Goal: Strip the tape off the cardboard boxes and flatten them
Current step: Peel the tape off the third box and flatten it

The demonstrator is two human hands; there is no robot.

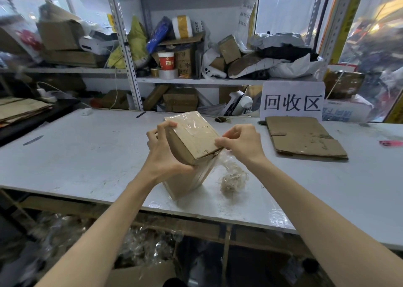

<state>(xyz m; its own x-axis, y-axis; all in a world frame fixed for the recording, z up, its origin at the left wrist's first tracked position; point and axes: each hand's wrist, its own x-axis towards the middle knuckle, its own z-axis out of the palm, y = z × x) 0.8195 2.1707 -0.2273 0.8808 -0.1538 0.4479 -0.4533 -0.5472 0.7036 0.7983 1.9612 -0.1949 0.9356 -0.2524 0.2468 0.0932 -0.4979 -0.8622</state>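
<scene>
The left hand (162, 150) grips the tilted box (192, 140) above the table (87, 156), while the right hand (241, 142) pinches tape (220, 153) at the box's right corner, nearest those fingers.

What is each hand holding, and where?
Left hand grips the cardboard box by its left side; right hand pinches clear tape at its right corner.
</scene>
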